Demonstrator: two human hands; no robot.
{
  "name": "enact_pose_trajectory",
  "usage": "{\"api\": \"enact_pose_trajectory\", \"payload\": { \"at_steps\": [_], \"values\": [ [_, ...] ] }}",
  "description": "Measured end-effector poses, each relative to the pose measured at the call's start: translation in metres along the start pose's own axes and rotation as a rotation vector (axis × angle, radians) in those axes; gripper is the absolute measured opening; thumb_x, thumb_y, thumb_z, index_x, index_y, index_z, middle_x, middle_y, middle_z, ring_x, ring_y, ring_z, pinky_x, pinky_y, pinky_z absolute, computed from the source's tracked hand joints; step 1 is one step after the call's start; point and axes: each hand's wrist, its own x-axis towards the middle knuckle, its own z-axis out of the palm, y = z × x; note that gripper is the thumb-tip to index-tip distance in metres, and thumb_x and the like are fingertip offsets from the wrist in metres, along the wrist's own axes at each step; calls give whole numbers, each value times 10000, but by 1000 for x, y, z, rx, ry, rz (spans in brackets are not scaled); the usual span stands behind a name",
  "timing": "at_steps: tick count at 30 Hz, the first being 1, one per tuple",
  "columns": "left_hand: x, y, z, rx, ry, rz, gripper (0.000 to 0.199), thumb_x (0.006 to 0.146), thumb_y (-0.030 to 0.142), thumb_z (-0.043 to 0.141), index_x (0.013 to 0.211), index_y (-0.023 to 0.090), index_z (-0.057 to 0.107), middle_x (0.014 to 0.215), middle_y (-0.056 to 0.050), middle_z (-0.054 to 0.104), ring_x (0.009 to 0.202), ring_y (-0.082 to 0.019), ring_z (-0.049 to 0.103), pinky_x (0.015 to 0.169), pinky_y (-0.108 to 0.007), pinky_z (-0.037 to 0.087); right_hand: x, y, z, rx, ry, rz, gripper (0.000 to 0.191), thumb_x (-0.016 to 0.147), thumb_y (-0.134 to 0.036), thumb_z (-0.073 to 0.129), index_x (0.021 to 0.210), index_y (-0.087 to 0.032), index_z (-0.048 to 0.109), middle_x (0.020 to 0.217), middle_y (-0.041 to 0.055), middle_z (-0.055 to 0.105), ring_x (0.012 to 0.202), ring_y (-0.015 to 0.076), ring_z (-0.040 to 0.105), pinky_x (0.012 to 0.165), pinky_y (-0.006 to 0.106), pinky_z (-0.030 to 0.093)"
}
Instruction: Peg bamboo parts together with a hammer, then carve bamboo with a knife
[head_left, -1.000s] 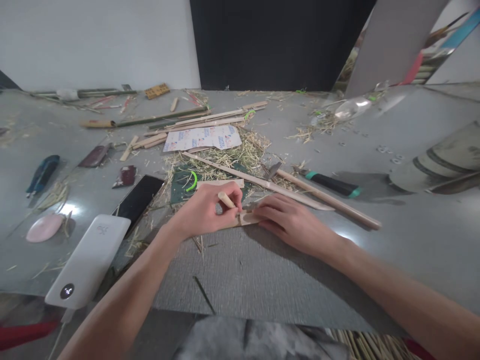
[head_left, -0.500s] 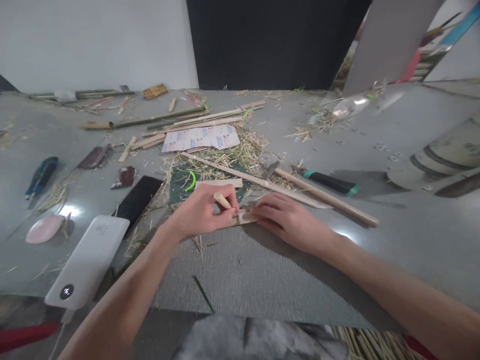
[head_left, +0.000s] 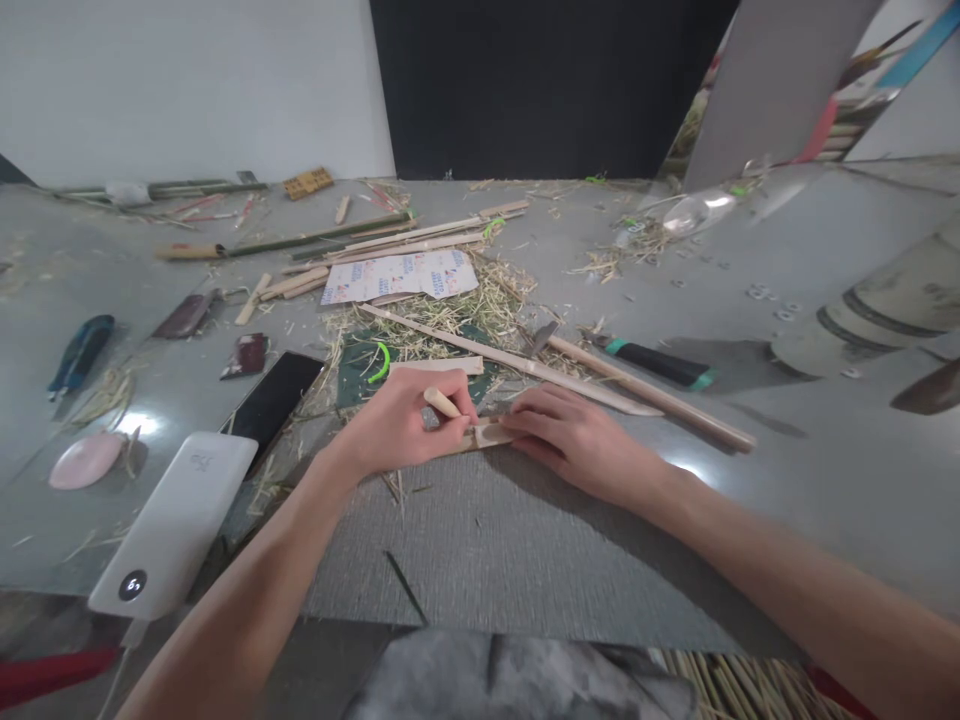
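My left hand (head_left: 416, 418) is closed round a short pale wooden stick (head_left: 442, 402), whose rounded end sticks up between thumb and forefinger. The stick's lower end is hidden by my fingers, over a flat light strip (head_left: 491, 433). My right hand (head_left: 562, 432) presses its bent fingers on the right end of this strip, holding it on the grey ribbed mat (head_left: 480, 540). Just behind my hands lie a short wooden piece (head_left: 457, 367) and a long thin strip (head_left: 510, 357) on a green mat with shavings.
A hammer (head_left: 652, 392) and a green-black handled tool (head_left: 660, 363) lie right of centre. White power bank (head_left: 176, 525), black phone (head_left: 277, 400), pink oval object (head_left: 86, 460) and blue-handled tool (head_left: 82, 352) are at left. A printed sheet (head_left: 401, 277) lies behind.
The view has shifted very slightly. Both hands keep nearly the same place and hold, and the display on the white power bank now shows lit digits.
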Motion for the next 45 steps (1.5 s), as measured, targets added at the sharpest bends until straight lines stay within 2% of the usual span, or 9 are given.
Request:
{"api": "enact_pose_trajectory", "payload": {
  "at_steps": [19, 24, 30, 34, 37, 40, 41, 43, 45],
  "values": [
    [-1, -1, 1, 10, -40, -10, 139, 899, 109, 613, 809, 197, 670, 866, -22, 764, 776, -163, 709, 701, -276, 518, 1, -1, -1, 4, -4, 1, 233, 1119, -303, 497, 1132, -177, 692, 1093, 90, 651, 1003, 204, 598, 894, 374, 495],
    [-1, 0, 2, 65, -95, -39, 148, 974, 226, 628, 865, 206, 726, 837, -32, 770, 749, -171, 706, 658, -267, 512, 1, -1, -1, 19, 0, -1, 217, 1115, -288, 505, 1123, -173, 689, 1081, 87, 647, 997, 198, 598, 879, 360, 496],
    [-2, 0, 3, 87, -85, -39, 166, 1003, 302, 625, 929, 227, 752, 841, -31, 768, 725, -173, 697, 624, -257, 513, 0, -1, 0, 25, 2, 11, 210, 1113, -280, 509, 1142, -177, 690, 1087, 86, 647, 993, 194, 602, 880, 357, 501],
    [-1, 1, 2, 109, -97, -40, 147, 1001, 297, 627, 938, 231, 743, 834, -22, 760, 734, -175, 700, 636, -253, 513, 1, -6, -3, 15, -7, 16, 188, 1099, -272, 536, 1205, -187, 667, 1131, 89, 652, 1034, 210, 616, 901, 374, 512],
    [0, 3, 1, 114, -108, -47, 162, 1003, 306, 624, 920, 232, 742, 830, -23, 757, 736, -180, 707, 648, -262, 523, 0, -7, -15, -48, 33, 14, 204, 1095, -280, 538, 1253, -191, 633, 1204, 100, 657, 1135, 244, 617, 977, 418, 499],
    [1, 4, 1, 91, -106, -62, 197, 1007, 326, 616, 885, 233, 740, 807, -32, 749, 736, -196, 716, 647, -280, 535, -9, 7, -35, -171, 132, 93, 209, 1105, -252, 462, 1186, -186, 643, 1184, 106, 668, 1152, 261, 617, 970, 420, 489],
    [1, 4, 1, 81, -105, -65, 209, 1006, 328, 615, 866, 232, 736, 798, -36, 747, 735, -202, 719, 644, -286, 538, -15, 15, -42, -237, 167, 174, 227, 1107, -274, 449, 1132, -184, 656, 1164, 109, 670, 1114, 260, 623, 947, 416, 488],
    [2, 4, 2, 62, -107, -67, 229, 1003, 324, 617, 824, 232, 728, 786, -43, 744, 726, -208, 720, 633, -293, 540, -32, 35, -54, -375, 122, 320, 292, 1106, -348, 432, 1051, -179, 664, 1081, 111, 669, 1010, 262, 624, 884, 419, 484],
    [3, 4, 1, 53, -107, -62, 242, 1002, 320, 619, 801, 232, 722, 779, -44, 743, 708, -206, 716, 621, -293, 537, -51, 53, -62, -459, 30, 472, 334, 1080, -455, 460, 1075, -193, 665, 1103, 115, 658, 1043, 289, 610, 859, 420, 479]
  ]
}}
